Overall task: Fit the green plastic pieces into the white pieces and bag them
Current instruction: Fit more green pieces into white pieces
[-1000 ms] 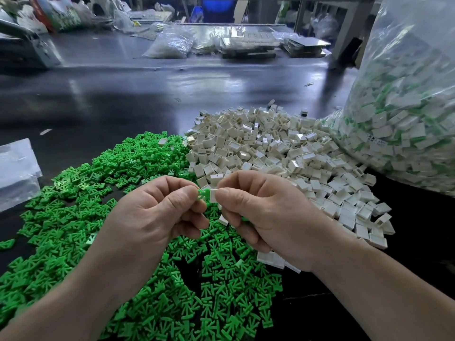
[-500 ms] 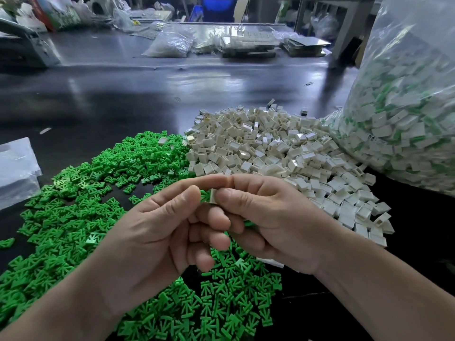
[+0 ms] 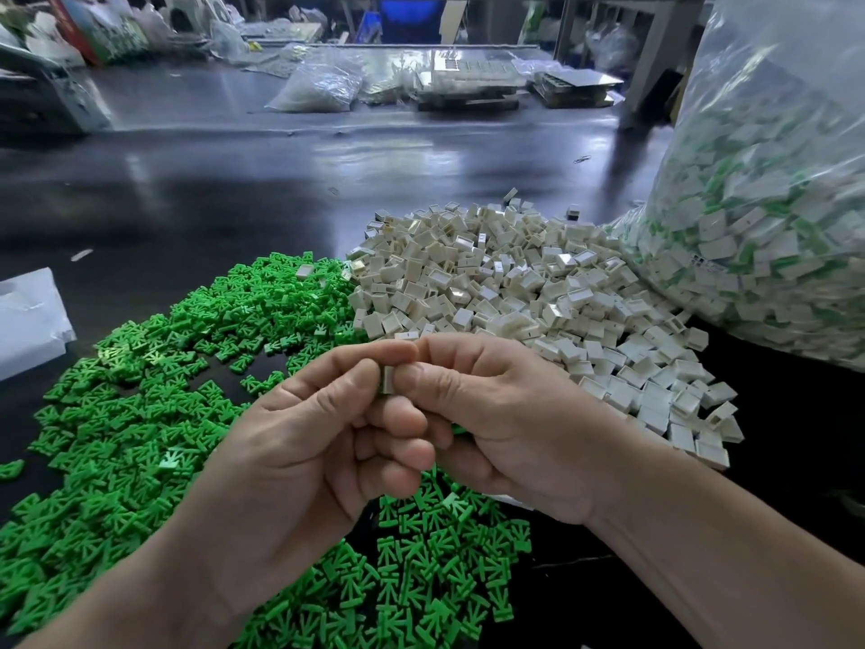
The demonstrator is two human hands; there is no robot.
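Green insert vanished from between thumbs; left hand [image 3: 299, 461] and right hand [image 3: 515, 428] pinched white piece [image 3: 387, 380]; insertion judged complete.

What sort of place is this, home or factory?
Likely a factory hand-assembly bench: bulk heaps of green pieces and white pieces on a dark worktable, and a big clear bag of fitted parts beside them.

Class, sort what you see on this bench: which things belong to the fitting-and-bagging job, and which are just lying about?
Job: green pieces, white pieces, held white piece pinched by left hand and right hand, big bag of fitted parts.
Lying about: flat plastic bag, far filled bag, stacked trays.
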